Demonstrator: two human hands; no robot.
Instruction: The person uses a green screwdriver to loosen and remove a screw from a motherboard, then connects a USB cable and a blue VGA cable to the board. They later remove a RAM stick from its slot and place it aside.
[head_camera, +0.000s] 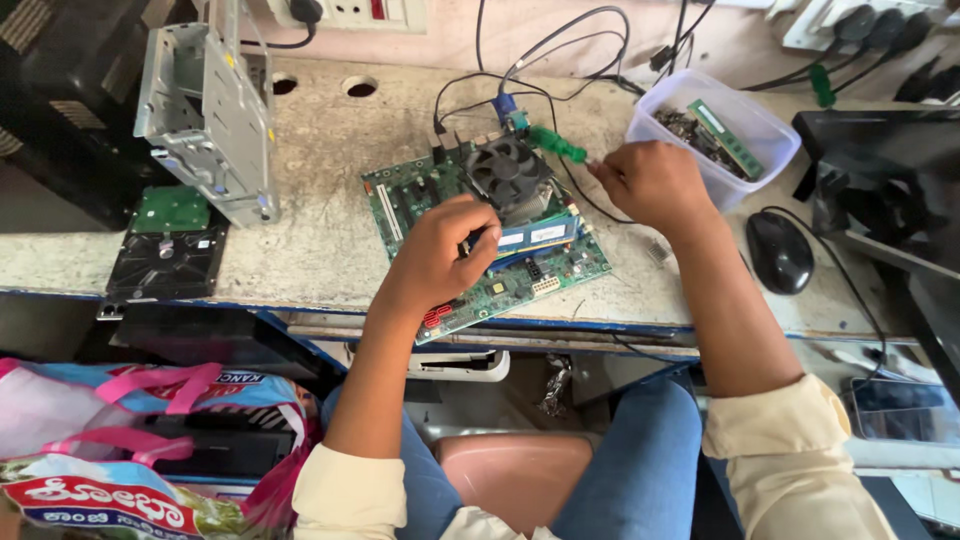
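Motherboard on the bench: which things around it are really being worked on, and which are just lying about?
In use:
green motherboard
memory sticks, under the left hand
green-handled screwdriver, in the right hand

Lying about:
black mouse
plastic tub of parts
hard drive
metal drive cage

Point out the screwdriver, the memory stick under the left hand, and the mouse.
screwdriver (557, 146), head view, on its green handle.
memory stick (535, 235), head view, on the blue label along its side.
mouse (780, 252), head view, on the middle of its black back.
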